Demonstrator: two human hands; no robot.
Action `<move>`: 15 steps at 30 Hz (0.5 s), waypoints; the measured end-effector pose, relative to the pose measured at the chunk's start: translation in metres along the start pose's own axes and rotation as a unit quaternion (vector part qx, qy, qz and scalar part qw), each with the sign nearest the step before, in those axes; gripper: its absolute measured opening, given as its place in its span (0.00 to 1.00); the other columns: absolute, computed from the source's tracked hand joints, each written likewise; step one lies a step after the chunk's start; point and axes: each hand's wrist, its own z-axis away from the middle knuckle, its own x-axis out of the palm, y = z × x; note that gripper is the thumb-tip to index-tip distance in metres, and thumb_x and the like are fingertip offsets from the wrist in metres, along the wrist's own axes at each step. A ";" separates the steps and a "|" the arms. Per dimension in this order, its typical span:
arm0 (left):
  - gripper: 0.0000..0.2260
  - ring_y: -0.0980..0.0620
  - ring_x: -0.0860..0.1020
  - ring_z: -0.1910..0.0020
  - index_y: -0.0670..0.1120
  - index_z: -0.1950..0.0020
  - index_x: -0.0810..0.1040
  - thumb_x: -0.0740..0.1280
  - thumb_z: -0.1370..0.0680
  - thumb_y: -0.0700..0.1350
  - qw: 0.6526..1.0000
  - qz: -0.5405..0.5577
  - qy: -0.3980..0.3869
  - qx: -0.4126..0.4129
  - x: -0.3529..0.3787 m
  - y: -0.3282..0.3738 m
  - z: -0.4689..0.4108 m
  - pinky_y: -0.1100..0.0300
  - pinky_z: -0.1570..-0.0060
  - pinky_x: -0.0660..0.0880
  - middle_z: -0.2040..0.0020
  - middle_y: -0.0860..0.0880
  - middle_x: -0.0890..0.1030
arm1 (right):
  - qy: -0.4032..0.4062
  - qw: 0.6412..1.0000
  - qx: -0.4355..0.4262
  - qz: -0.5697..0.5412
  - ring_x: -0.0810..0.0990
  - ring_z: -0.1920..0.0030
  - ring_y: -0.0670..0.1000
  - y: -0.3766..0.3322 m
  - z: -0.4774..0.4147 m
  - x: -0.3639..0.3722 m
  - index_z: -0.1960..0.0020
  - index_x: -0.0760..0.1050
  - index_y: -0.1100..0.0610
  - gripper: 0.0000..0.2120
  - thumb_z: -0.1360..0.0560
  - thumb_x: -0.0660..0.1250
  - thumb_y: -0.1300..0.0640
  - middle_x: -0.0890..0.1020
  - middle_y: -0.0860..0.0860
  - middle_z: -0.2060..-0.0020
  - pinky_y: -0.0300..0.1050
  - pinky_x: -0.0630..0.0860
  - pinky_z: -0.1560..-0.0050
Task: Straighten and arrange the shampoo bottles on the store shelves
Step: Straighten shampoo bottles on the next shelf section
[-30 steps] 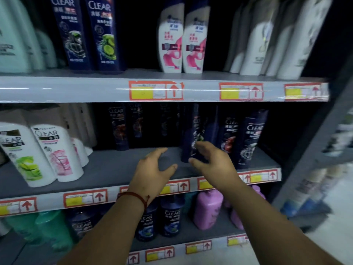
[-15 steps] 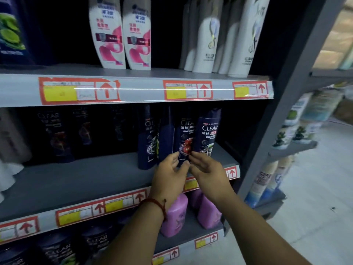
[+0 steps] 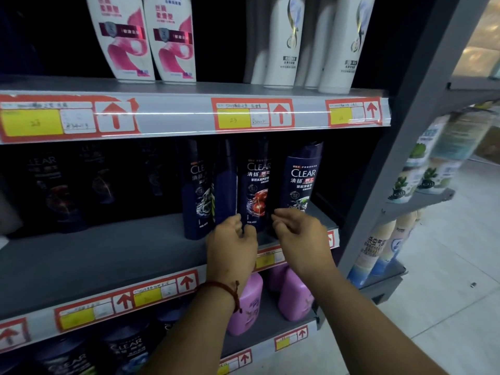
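On the middle shelf (image 3: 113, 255) stands a row of dark blue CLEAR shampoo bottles. My left hand (image 3: 231, 240), with a red cord on the wrist, grips the lower left side of the CLEAR bottle with the red fruit picture (image 3: 257, 185). My right hand (image 3: 300, 236) pinches the same bottle's lower right side, and its knuckles cover the base of the rightmost CLEAR bottle (image 3: 301, 177). Another CLEAR bottle (image 3: 198, 190) stands just left of my left hand. The held bottle is upright with its label facing me.
More dark CLEAR bottles (image 3: 54, 190) stand deep in shadow at the left. White-and-pink bottles (image 3: 146, 39) and white bottles (image 3: 286, 41) fill the top shelf. Purple bottles (image 3: 295, 293) sit below. A grey upright post (image 3: 400, 163) bounds the shelf at the right.
My view swung right along the shelf. Both hands moved from the open shelf space onto the base of the red-fruit CLEAR bottle and closed on it.
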 end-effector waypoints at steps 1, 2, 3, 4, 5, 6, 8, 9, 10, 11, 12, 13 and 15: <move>0.20 0.57 0.77 0.39 0.42 0.27 0.72 0.64 0.19 0.42 1.000 0.002 -0.004 -0.002 0.000 0.000 0.000 0.83 0.57 0.65 0.34 0.46 0.79 | 0.005 1.000 0.001 0.001 0.82 0.45 0.40 0.000 -0.001 -0.002 0.37 0.80 0.56 0.14 0.21 0.65 0.60 0.85 0.45 0.46 0.37 0.77 0.40; 0.20 0.57 0.76 0.40 0.42 0.27 0.72 0.64 0.19 0.41 1.000 0.004 -0.007 -0.002 -0.001 0.001 0.001 0.85 0.59 0.65 0.34 0.46 0.79 | 0.009 1.000 0.003 0.004 0.82 0.46 0.40 0.001 -0.001 -0.004 0.37 0.80 0.56 0.14 0.21 0.64 0.60 0.85 0.45 0.46 0.37 0.77 0.41; 0.20 0.57 0.76 0.39 0.42 0.27 0.72 0.64 0.20 0.41 1.000 0.007 -0.009 -0.002 -0.001 0.001 0.001 0.84 0.58 0.64 0.34 0.46 0.78 | 0.012 1.000 0.006 0.007 0.82 0.46 0.41 0.001 -0.001 -0.006 0.38 0.80 0.56 0.13 0.21 0.64 0.60 0.85 0.45 0.46 0.36 0.77 0.42; 0.20 0.55 0.77 0.37 0.42 0.27 0.72 0.64 0.20 0.41 1.000 0.008 -0.009 -0.001 -0.001 0.001 0.001 0.82 0.54 0.65 0.34 0.46 0.78 | 0.015 1.000 0.010 0.009 0.82 0.46 0.41 0.002 -0.001 -0.008 0.38 0.80 0.56 0.13 0.21 0.64 0.61 0.85 0.46 0.46 0.36 0.77 0.43; 0.20 0.55 0.77 0.37 0.43 0.27 0.72 0.64 0.20 0.41 1.000 0.010 -0.009 0.001 -0.001 0.002 0.001 0.79 0.50 0.65 0.34 0.46 0.79 | 0.018 1.000 0.014 0.011 0.82 0.46 0.42 0.002 -0.001 -0.009 0.38 0.80 0.56 0.13 0.21 0.64 0.61 0.85 0.46 0.47 0.34 0.76 0.44; 0.20 0.55 0.77 0.37 0.43 0.27 0.72 0.64 0.20 0.41 1.000 0.011 -0.008 0.001 -0.001 0.002 0.001 0.76 0.48 0.66 0.34 0.46 0.79 | 0.023 0.999 0.017 0.015 0.82 0.46 0.42 0.003 -0.001 -0.011 0.39 0.80 0.56 0.13 0.21 0.64 0.61 0.86 0.47 0.47 0.32 0.75 0.45; 0.20 0.55 0.77 0.38 0.42 0.27 0.71 0.64 0.20 0.41 1.000 0.014 -0.008 0.001 -0.001 0.002 0.001 0.74 0.46 0.67 0.34 0.46 0.79 | 0.033 0.999 0.024 0.023 0.82 0.47 0.42 0.004 -0.001 -0.014 0.39 0.80 0.56 0.13 0.21 0.64 0.61 0.86 0.47 0.47 0.27 0.73 0.49; 0.20 0.55 0.77 0.38 0.42 0.27 0.71 0.64 0.20 0.41 1.000 0.014 -0.009 0.001 -0.001 0.002 0.001 0.73 0.46 0.67 0.34 0.46 0.79 | 0.038 0.999 0.028 0.027 0.82 0.47 0.43 0.005 -0.002 -0.015 0.38 0.80 0.57 0.13 0.21 0.64 0.61 0.86 0.47 0.47 0.25 0.71 0.51; 0.20 0.55 0.77 0.38 0.42 0.27 0.71 0.64 0.20 0.41 1.000 0.015 -0.010 0.002 -0.001 0.002 0.001 0.72 0.45 0.67 0.34 0.46 0.79 | 0.042 0.998 0.032 0.030 0.82 0.46 0.43 0.005 -0.002 -0.016 0.37 0.80 0.57 0.14 0.21 0.64 0.61 0.85 0.48 0.46 0.24 0.70 0.51; 0.21 0.56 0.77 0.39 0.42 0.27 0.71 0.64 0.20 0.41 1.000 0.016 -0.011 0.002 -0.001 0.001 0.000 0.72 0.45 0.67 0.34 0.46 0.78 | 0.044 0.998 0.035 0.033 0.82 0.45 0.44 0.006 -0.002 -0.016 0.36 0.79 0.57 0.15 0.21 0.64 0.61 0.85 0.48 0.45 0.25 0.70 0.50; 0.21 0.57 0.76 0.40 0.42 0.27 0.71 0.64 0.20 0.41 1.000 0.017 -0.012 0.003 -0.001 0.001 0.000 0.71 0.44 0.67 0.34 0.46 0.78 | 0.042 0.998 0.038 0.035 0.81 0.43 0.45 0.007 -0.002 -0.017 0.35 0.78 0.58 0.15 0.21 0.64 0.61 0.85 0.49 0.43 0.27 0.70 0.47; 0.21 0.58 0.76 0.40 0.42 0.26 0.71 0.64 0.20 0.41 1.000 0.019 -0.014 0.003 -0.001 0.000 0.000 0.71 0.43 0.67 0.34 0.46 0.78 | 0.037 0.998 0.043 0.038 0.81 0.41 0.45 0.008 -0.003 -0.018 0.34 0.77 0.58 0.16 0.21 0.65 0.61 0.84 0.49 0.42 0.28 0.70 0.45; 0.21 0.56 0.77 0.39 0.42 0.26 0.70 0.65 0.20 0.41 1.000 0.022 -0.017 0.002 -0.001 0.000 -0.001 0.70 0.43 0.67 0.33 0.46 0.78 | 0.028 0.997 0.056 0.039 0.80 0.40 0.45 0.010 -0.003 -0.020 0.32 0.76 0.59 0.17 0.21 0.65 0.61 0.83 0.49 0.40 0.23 0.68 0.48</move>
